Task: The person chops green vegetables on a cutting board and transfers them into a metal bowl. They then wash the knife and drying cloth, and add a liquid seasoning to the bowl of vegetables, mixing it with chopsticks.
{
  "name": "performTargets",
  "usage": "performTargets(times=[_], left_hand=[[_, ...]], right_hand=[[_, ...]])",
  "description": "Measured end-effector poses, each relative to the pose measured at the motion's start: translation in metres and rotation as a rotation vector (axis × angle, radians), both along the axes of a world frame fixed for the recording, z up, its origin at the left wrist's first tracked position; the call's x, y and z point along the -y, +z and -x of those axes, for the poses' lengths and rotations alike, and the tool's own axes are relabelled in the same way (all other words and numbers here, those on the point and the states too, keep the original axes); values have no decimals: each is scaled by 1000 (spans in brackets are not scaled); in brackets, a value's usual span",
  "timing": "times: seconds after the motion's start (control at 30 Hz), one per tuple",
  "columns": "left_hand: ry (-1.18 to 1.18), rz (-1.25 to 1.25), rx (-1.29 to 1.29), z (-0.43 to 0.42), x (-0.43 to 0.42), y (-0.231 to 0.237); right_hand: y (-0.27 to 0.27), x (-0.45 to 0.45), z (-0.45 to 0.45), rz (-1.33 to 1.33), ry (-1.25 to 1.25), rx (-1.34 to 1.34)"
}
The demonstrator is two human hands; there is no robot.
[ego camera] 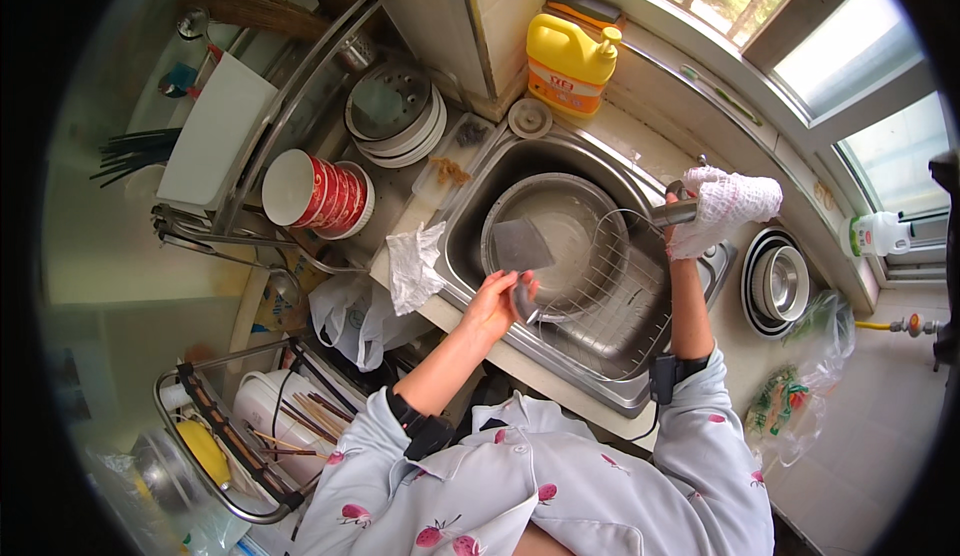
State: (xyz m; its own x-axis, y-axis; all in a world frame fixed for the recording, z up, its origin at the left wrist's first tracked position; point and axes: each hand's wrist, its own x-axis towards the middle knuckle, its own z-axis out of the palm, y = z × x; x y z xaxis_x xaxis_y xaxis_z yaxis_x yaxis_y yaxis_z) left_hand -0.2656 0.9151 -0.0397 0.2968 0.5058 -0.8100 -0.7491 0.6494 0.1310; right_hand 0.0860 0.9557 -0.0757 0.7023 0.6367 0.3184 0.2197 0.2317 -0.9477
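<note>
My left hand (491,305) is closed around the metal handle of a broad, flat-bladed kitchen utensil (520,244), perhaps a cleaver or a turner. Its grey blade is above a round steel basin (491,215) holding water. The basin sits in a stainless steel sink (459,245). A wire rack (577,314) leans partly over the basin, on the sink's right side. My right hand (670,235) is at the faucet (673,213), mostly hidden by the spout and a pale mesh cloth (731,200) draped over it. How its fingers rest there is unclear.
A white cloth (415,267) hangs over the counter's front edge. To the left stand red patterned bowls (330,194) and stacked plates (431,132). Behind the sink is a yellow detergent jug (566,65). Nested bowls (780,286) and a plastic bag (799,398) lie at right.
</note>
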Motion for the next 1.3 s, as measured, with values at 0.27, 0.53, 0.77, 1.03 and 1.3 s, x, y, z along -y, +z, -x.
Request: performTargets(times=[0.27,0.53,0.77,1.03,1.3], left_hand=[[-78,-22,140,-76,-10,-14],[50,28,175,-121,-32,-36],[-10,-164,167,-120,-43,-54],[-137,-242,238,-134,-35,-30],[-269,-243,223,-149,-4,-10]], right_hand=[[35,-4,9,380,158,742],[48,22,51,394,137,480],[75,61,101,548,627,615],[71,48,126,513,338,-57],[89,88,114,541,240,-737]])
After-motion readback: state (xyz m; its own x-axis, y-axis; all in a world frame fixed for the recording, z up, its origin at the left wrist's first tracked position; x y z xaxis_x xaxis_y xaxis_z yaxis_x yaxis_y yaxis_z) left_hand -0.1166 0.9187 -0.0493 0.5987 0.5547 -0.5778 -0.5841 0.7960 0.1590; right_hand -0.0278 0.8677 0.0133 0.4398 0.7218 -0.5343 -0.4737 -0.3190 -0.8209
